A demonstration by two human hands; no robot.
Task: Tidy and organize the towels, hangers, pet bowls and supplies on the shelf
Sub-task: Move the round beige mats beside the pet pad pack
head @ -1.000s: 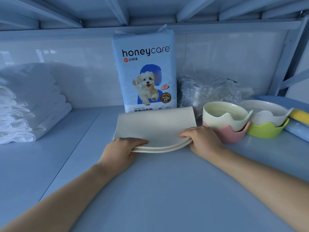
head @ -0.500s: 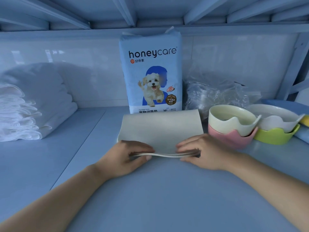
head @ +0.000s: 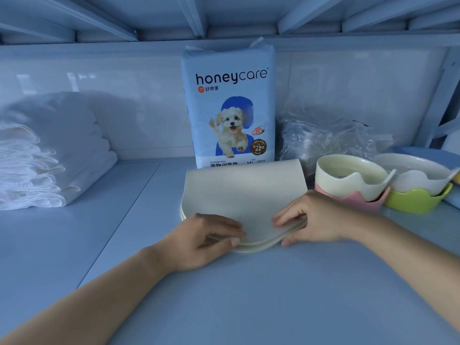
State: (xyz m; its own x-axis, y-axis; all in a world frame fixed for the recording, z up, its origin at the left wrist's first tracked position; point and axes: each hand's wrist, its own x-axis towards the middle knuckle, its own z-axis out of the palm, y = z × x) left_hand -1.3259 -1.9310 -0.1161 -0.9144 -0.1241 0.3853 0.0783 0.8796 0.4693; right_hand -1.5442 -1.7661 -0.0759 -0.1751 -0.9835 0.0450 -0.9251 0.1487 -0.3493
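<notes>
Both hands sit closer together on the mat's (head: 244, 190) near edge than a second ago, fold flatter. Left hand (head: 199, 241) pinches it at 7 o'clock, right hand (head: 313, 220) at 5. Mat lies mid-shelf (head: 249, 295): pack (head: 229, 103) at 12, bowls (head: 348, 178) just beside at 3. Risk: layers spring open on release; right wrist bumps bowls.

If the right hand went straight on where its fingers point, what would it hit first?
Probably the left hand: the right hand points leftward along the near edge of the folded cream mat, which both hands pinch.
</notes>
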